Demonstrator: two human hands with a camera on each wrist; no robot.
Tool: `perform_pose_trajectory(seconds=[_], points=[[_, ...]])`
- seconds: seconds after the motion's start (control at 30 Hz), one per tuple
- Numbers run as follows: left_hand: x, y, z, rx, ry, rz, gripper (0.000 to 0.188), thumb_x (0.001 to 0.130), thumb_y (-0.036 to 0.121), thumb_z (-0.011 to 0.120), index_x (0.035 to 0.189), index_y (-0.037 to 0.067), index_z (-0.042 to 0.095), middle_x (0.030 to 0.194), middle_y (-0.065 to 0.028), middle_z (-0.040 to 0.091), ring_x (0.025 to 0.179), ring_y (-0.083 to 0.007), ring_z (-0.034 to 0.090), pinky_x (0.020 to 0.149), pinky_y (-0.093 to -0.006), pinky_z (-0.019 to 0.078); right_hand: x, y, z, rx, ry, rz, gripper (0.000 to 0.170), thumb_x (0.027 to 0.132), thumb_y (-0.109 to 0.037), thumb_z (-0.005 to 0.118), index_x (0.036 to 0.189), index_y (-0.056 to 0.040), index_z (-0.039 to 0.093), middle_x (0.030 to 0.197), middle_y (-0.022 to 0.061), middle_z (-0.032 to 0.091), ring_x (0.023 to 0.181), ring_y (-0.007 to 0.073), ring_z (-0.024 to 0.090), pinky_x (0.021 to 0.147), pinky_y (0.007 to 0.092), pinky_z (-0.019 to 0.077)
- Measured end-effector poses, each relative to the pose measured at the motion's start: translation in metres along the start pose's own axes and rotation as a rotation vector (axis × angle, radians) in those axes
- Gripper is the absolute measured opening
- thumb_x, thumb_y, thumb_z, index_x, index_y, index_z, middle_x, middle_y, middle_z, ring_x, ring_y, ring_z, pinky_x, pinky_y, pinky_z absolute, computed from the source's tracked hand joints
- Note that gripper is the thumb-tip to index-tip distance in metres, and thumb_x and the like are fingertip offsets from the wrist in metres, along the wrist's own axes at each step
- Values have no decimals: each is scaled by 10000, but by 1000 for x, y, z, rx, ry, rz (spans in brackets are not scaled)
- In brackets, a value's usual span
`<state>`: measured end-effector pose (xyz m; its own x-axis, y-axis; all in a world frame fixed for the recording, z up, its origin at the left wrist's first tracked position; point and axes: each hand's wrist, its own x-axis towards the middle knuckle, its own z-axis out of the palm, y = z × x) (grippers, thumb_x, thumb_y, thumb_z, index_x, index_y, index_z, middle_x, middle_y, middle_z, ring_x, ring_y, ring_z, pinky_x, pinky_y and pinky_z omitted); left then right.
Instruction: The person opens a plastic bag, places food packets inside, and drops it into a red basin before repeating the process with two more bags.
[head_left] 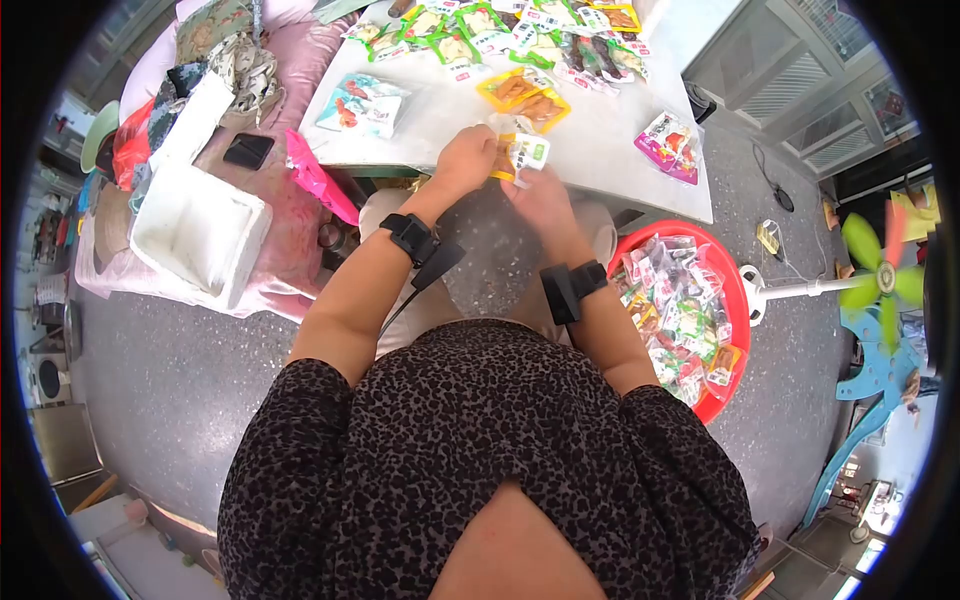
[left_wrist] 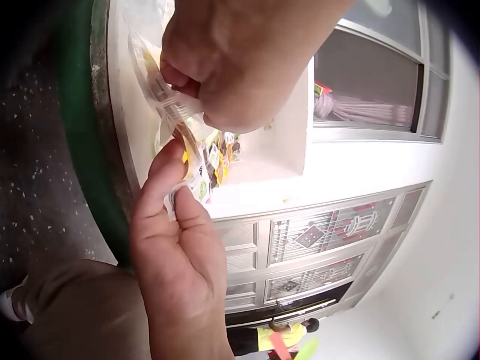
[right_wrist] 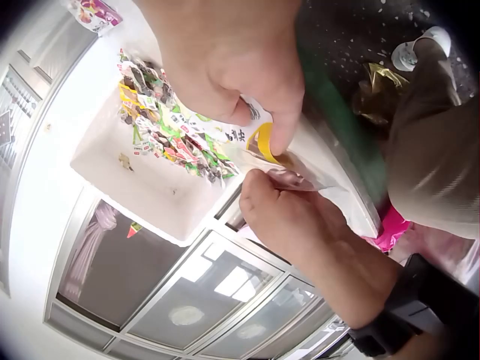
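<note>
On the far left, a white foam box [head_left: 190, 235] sits on a pink cloth [head_left: 285, 225]. A black phone [head_left: 248, 151] lies near it on the cloth. Next comes a bright pink bag [head_left: 320, 183], right beside the white table [head_left: 600, 160]. A blue and white packet [head_left: 362, 105] lies flat on the table, near its left side.

Then comes the left hand [head_left: 467, 160]. Its fingers are bent in, and it pinches one side of a small yellow and white packet [head_left: 508, 160]. The packet is up between the two hands, by the near edge of the table. Just behind it, two yellow packets [head_left: 545, 108] lie on the table. A big pile of green, white and dark packets [head_left: 480, 25] is at the back.

The right hand [head_left: 543, 203] is on the other side of the small packet. It looks blurry from above, but the wrist views show its thumb and a finger pinching the packet, with just a little gap for it. The two hands are very close together.

More to the right, a pink and purple packet [head_left: 670, 148] lies alone on the table. Below it, a red tub [head_left: 741, 300] full of packets is on the floor, and a fan [head_left: 885, 277] with green and red blades is at the far right.
</note>
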<state>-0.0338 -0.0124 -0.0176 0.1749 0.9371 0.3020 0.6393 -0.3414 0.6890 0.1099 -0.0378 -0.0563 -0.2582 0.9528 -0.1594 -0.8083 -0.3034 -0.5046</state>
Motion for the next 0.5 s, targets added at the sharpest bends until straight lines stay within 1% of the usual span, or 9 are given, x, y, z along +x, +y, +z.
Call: perform_pose_trajectory(seconds=[0.07, 0.1, 0.17, 0.2, 0.27, 0.3, 0.4, 0.5], points=[[-2, 7, -4, 5, -69, 3, 148, 744, 164, 439, 763, 32, 502, 747, -161, 530, 741, -312, 504, 640, -376, 404, 3, 1, 3, -89, 117, -77, 294, 725, 24, 420, 1012, -33, 396, 978, 105, 492, 860, 231, 516, 689, 360, 449], [-4, 9, -2, 39, -46, 13, 149, 744, 165, 435, 762, 33, 502, 745, -161, 530, 742, -314, 504, 640, -378, 403, 1, 1, 10, -131, 176, -117, 283, 730, 6, 426, 1009, -35, 401, 969, 98, 495, 847, 217, 522, 674, 343, 456], [-6, 15, 3, 110, -2, 37, 151, 745, 165, 426, 761, 35, 500, 741, -162, 531, 746, -318, 506, 639, -383, 403, -4, -3, 27, -532, 188, -39, 242, 744, -51, 429, 985, -39, 416, 909, 83, 513, 770, 187, 542, 601, 288, 454], [-5, 15, 4, 150, -13, 38, 153, 745, 166, 421, 759, 36, 500, 747, -164, 531, 747, -320, 506, 639, -386, 402, -7, -5, 33, -732, 193, 0, 226, 751, -80, 430, 973, -42, 424, 879, 75, 522, 732, 172, 552, 564, 260, 453], [-5, 15, 7, 228, -34, 35, 156, 747, 166, 411, 757, 37, 498, 759, -166, 531, 751, -322, 506, 637, -391, 402, -3, -8, 33, -863, 144, 134, 196, 762, -122, 422, 941, -46, 444, 811, 68, 530, 636, 146, 543, 487, 222, 417], [-6, 17, 9, 211, -39, 28, 157, 748, 166, 409, 755, 38, 498, 762, -166, 532, 750, -323, 506, 636, -394, 401, 0, -11, 32, -929, 117, 203, 187, 767, -143, 419, 926, -49, 454, 777, 64, 534, 589, 133, 539, 449, 204, 399], [-7, 20, 10, 159, -36, -2, 161, 752, 171, 404, 754, 39, 496, 766, -165, 532, 744, -326, 506, 634, -400, 400, 15, -15, 26, -1072, 51, 265, 165, 773, -143, 405, 883, -45, 479, 707, 60, 536, 509, 106, 502, 398, 192, 352], [-2, 17, 12, 98, 15, -19, 164, 756, 177, 408, 756, 39, 495, 760, -167, 531, 733, -331, 505, 632, -405, 398, 19, -25, 33, -978, -74, 279, 162, 767, -138, 412, 861, -28, 485, 687, 60, 530, 497, 100, 482, 380, 196, 339]])
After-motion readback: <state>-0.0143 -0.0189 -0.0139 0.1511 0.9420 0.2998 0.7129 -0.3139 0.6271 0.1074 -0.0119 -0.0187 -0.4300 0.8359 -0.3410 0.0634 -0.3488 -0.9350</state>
